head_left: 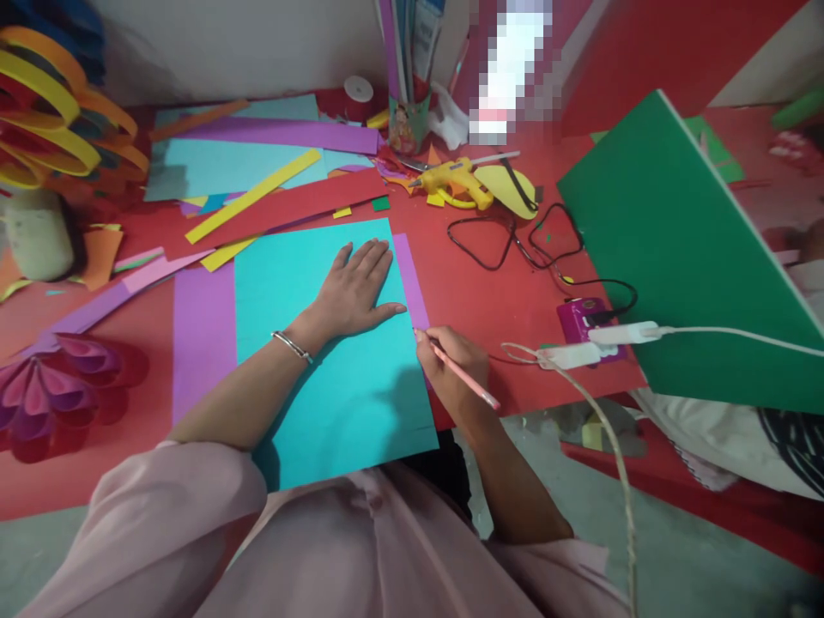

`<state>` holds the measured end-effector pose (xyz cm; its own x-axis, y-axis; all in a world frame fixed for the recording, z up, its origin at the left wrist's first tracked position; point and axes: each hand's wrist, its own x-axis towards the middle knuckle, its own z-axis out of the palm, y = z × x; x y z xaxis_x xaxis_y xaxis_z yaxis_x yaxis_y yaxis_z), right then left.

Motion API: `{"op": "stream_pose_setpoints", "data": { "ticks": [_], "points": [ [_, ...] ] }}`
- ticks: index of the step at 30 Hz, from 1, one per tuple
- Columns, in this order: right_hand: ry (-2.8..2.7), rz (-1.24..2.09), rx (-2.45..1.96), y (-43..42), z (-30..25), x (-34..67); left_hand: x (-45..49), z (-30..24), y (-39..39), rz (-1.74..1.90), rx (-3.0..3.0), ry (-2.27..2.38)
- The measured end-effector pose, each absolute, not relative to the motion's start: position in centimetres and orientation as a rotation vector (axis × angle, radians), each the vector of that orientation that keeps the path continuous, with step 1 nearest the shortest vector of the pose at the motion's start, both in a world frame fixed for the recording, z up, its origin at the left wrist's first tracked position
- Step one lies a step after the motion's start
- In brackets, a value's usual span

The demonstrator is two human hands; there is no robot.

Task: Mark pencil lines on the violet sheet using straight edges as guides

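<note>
A turquoise sheet of paper lies over a purple sheet, whose edges show on both sides. My left hand presses flat on the turquoise sheet, fingers stretched toward its upper right corner and thumb out to the right edge. At that right edge, my right hand grips a pink pencil. The pencil's tip end is near the strip of purple paper that shows beside the turquoise edge; its back end points down to the right.
A yellow glue gun with a black cord rests behind. To the right are a purple power adapter, white plugs and a leaning green board. Paper strips lie at the back left; a paper flower sits at left.
</note>
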<state>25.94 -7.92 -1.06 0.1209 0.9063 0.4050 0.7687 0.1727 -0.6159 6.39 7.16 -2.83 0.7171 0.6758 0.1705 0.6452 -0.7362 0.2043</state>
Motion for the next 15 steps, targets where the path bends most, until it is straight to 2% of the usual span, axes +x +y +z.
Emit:
{"op": "stream_pose_setpoints", "data": {
  "ticks": [15],
  "points": [
    [-1.664, 0.399, -1.655, 1.0, -1.3, 26.0, 6.5, -3.4, 7.0, 0.377, 2.834, 1.103]
  ]
}}
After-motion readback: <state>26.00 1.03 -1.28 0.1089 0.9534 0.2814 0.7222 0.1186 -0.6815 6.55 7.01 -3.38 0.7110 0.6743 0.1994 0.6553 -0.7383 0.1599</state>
